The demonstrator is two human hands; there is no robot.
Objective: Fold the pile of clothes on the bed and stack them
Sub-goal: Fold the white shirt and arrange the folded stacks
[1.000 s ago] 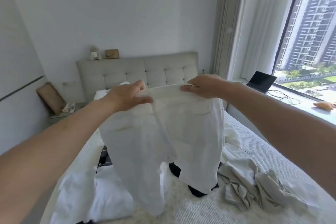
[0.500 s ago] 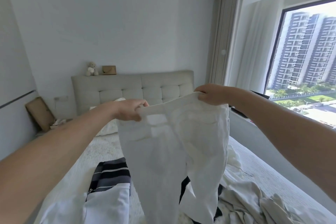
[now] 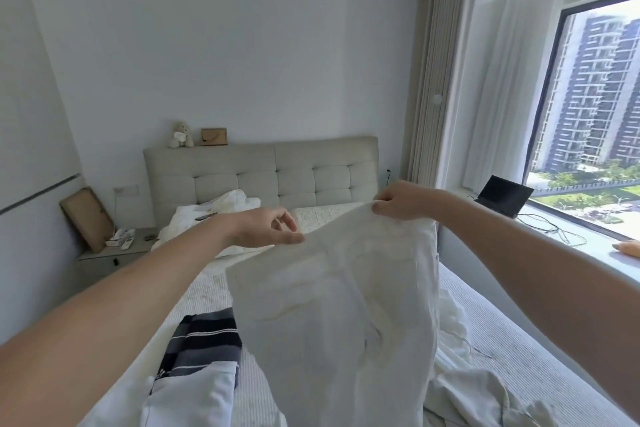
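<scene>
- White trousers [image 3: 346, 315]: thin woven cloth, softly creased, a centre seam and faint pocket outlines showing; held up in the air over the bed, waistband uppermost and slanting up toward the right, legs hanging down out of view at the bottom edge.
- Left hand [image 3: 268, 227]: thumb and forefinger pinching the left end of the waistband, remaining fingers loosely curled above it.
- Right hand [image 3: 401, 201]: fingers curled over and gripping the right corner of the waistband, higher than the left.
- Bed [image 3: 519, 340]: pale ribbed cover, fine parallel ridges running across it.
- Striped garment [image 3: 204, 343]: dark navy and grey bands with thin white lines, lying flat on the bed at lower left, below the trousers.
- White garment [image 3: 194, 395]: smooth, flat-looking, overlapping the near end of the striped piece.
- Crumpled clothes [image 3: 485, 388]: off-white and cream, heaped in soft folds at lower right; separate pieces hard to tell apart.
- Headboard [image 3: 263, 173]: grey-beige padding, tufted in squares.
- Soft toy [image 3: 180, 134] and small brown box [image 3: 214, 136]: side by side on top of the headboard.
- Rumpled white bedding [image 3: 214, 211]: against the headboard.
- Laptop [image 3: 502, 195]: black, lid open, on the window ledge, cables trailing beside it.
- Curtain [image 3: 440, 80]: beige, pleated, hanging left of the window.
</scene>
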